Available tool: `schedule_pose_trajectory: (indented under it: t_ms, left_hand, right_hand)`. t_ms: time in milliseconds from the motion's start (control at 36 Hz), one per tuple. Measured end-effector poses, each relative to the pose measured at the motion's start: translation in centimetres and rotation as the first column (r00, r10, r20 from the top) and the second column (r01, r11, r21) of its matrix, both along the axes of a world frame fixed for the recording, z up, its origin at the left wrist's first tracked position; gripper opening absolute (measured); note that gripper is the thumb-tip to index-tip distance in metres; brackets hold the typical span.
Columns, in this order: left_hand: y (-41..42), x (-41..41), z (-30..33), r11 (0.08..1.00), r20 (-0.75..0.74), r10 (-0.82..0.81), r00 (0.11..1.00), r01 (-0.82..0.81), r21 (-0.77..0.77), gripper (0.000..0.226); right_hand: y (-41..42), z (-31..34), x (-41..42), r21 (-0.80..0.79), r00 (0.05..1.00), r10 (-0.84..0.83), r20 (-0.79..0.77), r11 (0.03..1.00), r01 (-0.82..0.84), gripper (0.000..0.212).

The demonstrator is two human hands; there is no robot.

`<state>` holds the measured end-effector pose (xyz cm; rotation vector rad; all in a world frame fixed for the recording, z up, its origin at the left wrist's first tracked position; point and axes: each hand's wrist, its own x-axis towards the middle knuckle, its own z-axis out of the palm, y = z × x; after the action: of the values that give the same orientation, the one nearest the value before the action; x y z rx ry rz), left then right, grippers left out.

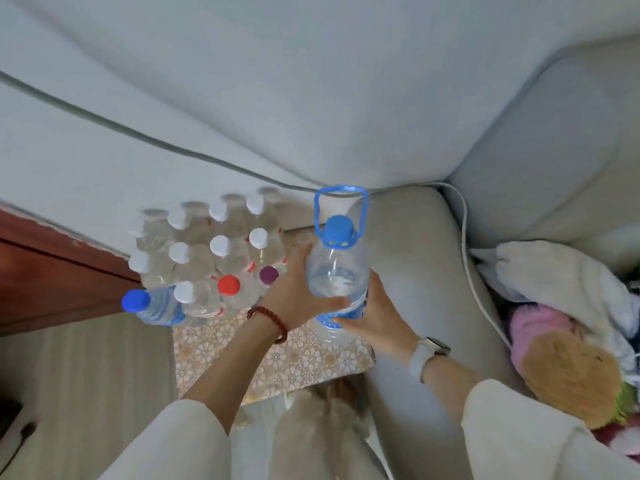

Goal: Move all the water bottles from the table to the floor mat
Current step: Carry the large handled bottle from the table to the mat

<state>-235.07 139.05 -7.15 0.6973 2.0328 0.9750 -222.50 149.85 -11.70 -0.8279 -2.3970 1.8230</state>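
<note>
Patterned mat (277, 362) carries our cluster: eleven white-capped bottles (180, 252), one red (228, 285), one purple (268, 274), one blue (135, 300). Our left hand (294, 289) and right hand (375, 315) both grasp the jug (337, 271) over it.

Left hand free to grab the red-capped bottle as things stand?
Probably not yet. The left hand is on the big blue-handled bottle along with the right hand. The red-capped bottle stands close beside it, cap exposed, so reach looks easy once the hand lets go.
</note>
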Motion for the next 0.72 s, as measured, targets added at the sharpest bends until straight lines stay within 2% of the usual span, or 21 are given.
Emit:
schedule_pose_trajectory:
  t_ms: [56, 111, 194, 306, 444, 583, 667, 722]
  left_hand:
    - [1.2, -1.0, -0.3, 0.994, -0.234, -0.073, 0.97, 0.051, -0.1, 0.097]
    - [2.1, -2.0, -0.9, 0.979, -0.433, -0.151, 0.889, 0.074, -0.189, 0.097]
    - [2.8, -3.5, -2.3, 0.968, -0.583, -0.185, 0.791, 0.045, -0.246, 0.098]
    - [3.5, -5.2, -3.7, 0.966, -0.629, -0.166, 0.759, -0.002, -0.257, 0.092]
    - [3.6, -6.7, -5.3, 0.972, -0.761, -0.141, 0.634, -0.056, -0.227, 0.09]
    - [2.9, -6.6, -5.3, 0.972, -0.747, -0.157, 0.646, -0.032, -0.232, 0.091]
    - [2.7, -6.7, -5.1, 0.987, -0.725, -0.099, 0.681, -0.023, -0.156, 0.085]
    - [2.7, -6.9, -5.0, 0.994, -0.748, -0.071, 0.66, -0.015, -0.108, 0.08]
  right_hand:
    - [0.8, -1.2, -1.3, 0.01, 1.0, 0.007, -0.013, 1.0, -0.007, 0.071]
    - [1.6, -2.5, -2.6, 0.045, 1.0, 0.009, 0.001, 0.999, -0.009, 0.074]
    - [2.8, -3.6, -4.8, 0.075, 1.0, -0.002, 0.004, 0.997, 0.002, 0.077]
    - [4.0, -5.4, -7.2, 0.084, 1.0, -0.001, -0.025, 0.996, 0.003, 0.08]
    - [4.7, -7.0, -8.4, 0.057, 1.0, -0.008, -0.021, 0.998, 0.01, 0.086]
    - [4.8, -7.1, -8.4, 0.023, 0.998, 0.065, -0.011, 0.998, -0.065, 0.088]
    - [4.9, -6.8, -8.4, 0.024, 0.996, 0.081, -0.028, 0.997, -0.08, 0.092]
    - [4.8, -6.4, -8.6, 0.03, 0.997, 0.062, -0.047, 0.998, -0.061, 0.088]
